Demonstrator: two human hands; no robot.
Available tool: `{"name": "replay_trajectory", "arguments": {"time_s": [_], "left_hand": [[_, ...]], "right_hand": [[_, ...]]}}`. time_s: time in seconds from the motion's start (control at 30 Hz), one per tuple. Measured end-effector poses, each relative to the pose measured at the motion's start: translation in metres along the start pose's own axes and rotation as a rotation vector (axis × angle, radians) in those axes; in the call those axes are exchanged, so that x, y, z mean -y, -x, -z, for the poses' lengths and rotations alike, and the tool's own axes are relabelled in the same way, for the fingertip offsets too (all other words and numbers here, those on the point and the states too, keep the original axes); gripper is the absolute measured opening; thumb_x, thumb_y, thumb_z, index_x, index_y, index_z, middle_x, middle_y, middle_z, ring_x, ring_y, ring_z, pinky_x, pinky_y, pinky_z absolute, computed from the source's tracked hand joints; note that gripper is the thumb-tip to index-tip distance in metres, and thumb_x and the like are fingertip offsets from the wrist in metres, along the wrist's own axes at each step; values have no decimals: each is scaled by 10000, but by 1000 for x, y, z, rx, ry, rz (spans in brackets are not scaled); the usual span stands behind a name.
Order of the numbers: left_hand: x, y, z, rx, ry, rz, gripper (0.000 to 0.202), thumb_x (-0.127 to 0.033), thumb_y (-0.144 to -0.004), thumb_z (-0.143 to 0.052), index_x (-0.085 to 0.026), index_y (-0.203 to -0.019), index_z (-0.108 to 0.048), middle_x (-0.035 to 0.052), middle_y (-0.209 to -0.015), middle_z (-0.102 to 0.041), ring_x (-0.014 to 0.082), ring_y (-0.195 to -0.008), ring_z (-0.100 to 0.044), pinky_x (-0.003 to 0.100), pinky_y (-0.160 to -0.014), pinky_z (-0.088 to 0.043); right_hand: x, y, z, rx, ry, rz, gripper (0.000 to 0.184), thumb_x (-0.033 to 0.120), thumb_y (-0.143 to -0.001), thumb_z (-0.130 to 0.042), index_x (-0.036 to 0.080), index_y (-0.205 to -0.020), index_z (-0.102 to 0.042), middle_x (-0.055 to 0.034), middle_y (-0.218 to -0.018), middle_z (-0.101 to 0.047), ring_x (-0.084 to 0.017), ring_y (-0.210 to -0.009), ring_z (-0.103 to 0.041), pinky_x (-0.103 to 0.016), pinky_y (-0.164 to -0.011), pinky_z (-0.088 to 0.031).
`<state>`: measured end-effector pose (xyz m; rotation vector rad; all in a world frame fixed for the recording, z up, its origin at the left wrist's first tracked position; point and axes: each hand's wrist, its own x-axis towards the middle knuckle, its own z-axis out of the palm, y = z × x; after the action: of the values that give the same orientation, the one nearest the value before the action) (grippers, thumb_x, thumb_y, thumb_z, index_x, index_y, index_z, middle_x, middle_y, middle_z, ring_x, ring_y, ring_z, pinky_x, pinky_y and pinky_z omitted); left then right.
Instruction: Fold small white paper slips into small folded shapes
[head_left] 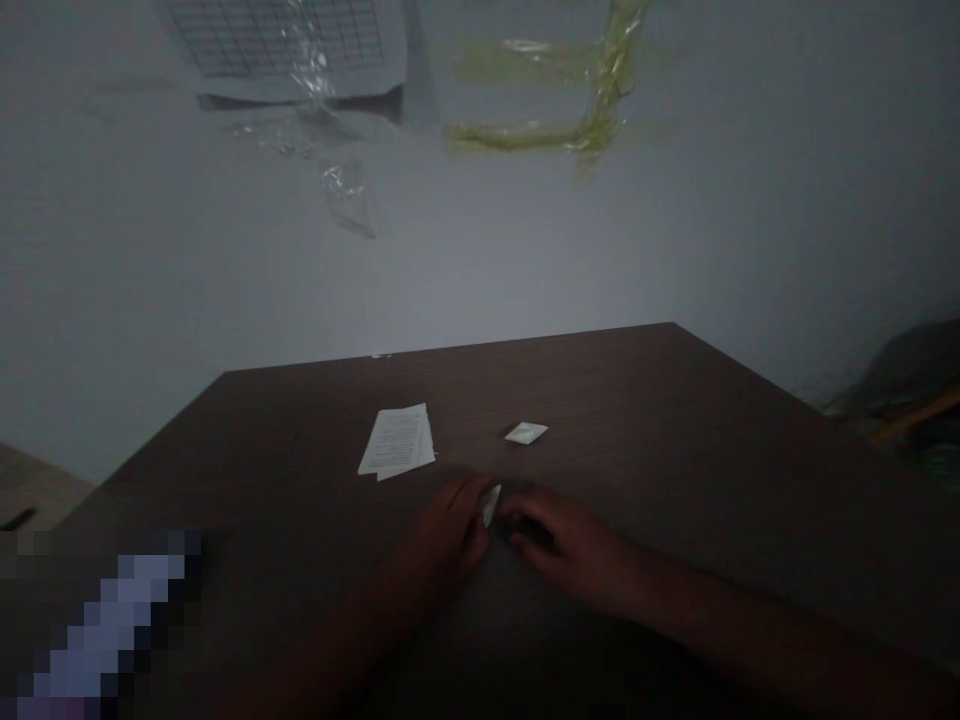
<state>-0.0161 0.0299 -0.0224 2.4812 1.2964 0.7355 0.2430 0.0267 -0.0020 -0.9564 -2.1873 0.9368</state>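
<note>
**white slip (490,505) pinched above a dark table (697,480)**

at the far left, a pixelated patch (105,630) hides the corner of the view, so nothing in it can be made out. on the wall (750,250) above, a gridded sheet (285,40) and a loose clear plastic film (345,195) hang near strips of yellow-green tape (547,130), which look meant to fix things flat to the smooth, pale paint. on the table's wood-grain top, a small stack of printed paper (396,440) lies slightly fanned, its thin sheets unevenly squared. the left hand (442,530) rests low on the table, its fingers pressed together, and seems to pinch the white slip upright and tilted at the fingertips; so narrow a piece would need that fine grip. the slip sits between the two hands, near the table's front edge. the right hand (570,545) comes in from the right, its fingers curled and closed just beside the slip, though whether they touch it i cannot tell. ahead of them lies a small, flat white packet (526,433), well clear of the paper. at the far right, a dark heap (907,375) holds an orange stick (915,415).
</note>
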Motion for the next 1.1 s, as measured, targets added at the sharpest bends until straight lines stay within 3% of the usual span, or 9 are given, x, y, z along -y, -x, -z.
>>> {"name": "replay_trajectory", "arguments": {"time_s": [0.17, 0.43, 0.53, 0.63, 0.77, 0.97, 1.1], "left_hand": [[2, 1, -3, -6, 77, 7, 601, -112, -1030, -664, -246, -1615, -646, 130, -1497, -843, 325, -1340, -853, 510, -1161, -725], [-2, 5, -5, -52, 142, -34, 563, -128, -1052, -671, -251, -1601, -645, 135, -1561, -822, 314, -1417, -827, 557, -1224, -691], [-5, 7, 2, 10, 179, -66, 692, -107, -1007, -696, -260, -1673, -590, 129, -1569, -810, 300, -1407, -826, 508, -1207, -704], [-3, 9, 4, 86, 165, -63, 879, -65, -951, -712, -284, -1773, -489, 146, -1719, -705, 330, -1562, -724, 542, -1298, -640], [5, 9, -2, 85, 134, -52, 877, -62, -977, -702, -290, -1784, -447, 132, -1737, -691, 327, -1590, -702, 579, -1326, -613], [10, 10, -4, 51, 134, -98, 775, -59, -1024, -674, -303, -1738, -496, 103, -1620, -781, 297, -1475, -786, 497, -1272, -663], [5, 10, 0, 63, 129, -123, 774, -35, -1018, -668, -272, -1735, -493, 123, -1615, -782, 301, -1469, -788, 487, -1257, -671]], "right_hand": [[4, 1, -1, 43, 59, 82, 396, 131, -1102, -677, 247, -1476, -735, -141, -1506, -806, -298, -1456, -733, -535, -1276, -579], [9, -1, 1, 64, 54, 91, 431, 74, -1036, -705, 223, -1438, -743, -152, -1499, -808, -310, -1475, -732, -561, -1305, -566], [3, -1, 1, 37, 57, 82, 494, 73, -1027, -712, 241, -1491, -729, -158, -1538, -798, -320, -1513, -721, -581, -1312, -561], [-3, 0, 0, -3, 74, 79, 520, 82, -1024, -727, 263, -1511, -725, -158, -1545, -800, -330, -1493, -742, -603, -1286, -582], [-4, 1, 0, -24, 52, 86, 502, 76, -1035, -725, 271, -1497, -729, -154, -1539, -802, -322, -1481, -747, -604, -1283, -579], [9, 4, 0, 103, 60, 93, 311, 169, -1073, -755, 233, -1377, -773, -146, -1466, -800, -317, -1466, -711, -567, -1293, -556], [16, 4, 4, 89, 50, 98, 225, 253, -1111, -764, 213, -1331, -787, -151, -1431, -784, -309, -1435, -705, -524, -1270, -571]]}}
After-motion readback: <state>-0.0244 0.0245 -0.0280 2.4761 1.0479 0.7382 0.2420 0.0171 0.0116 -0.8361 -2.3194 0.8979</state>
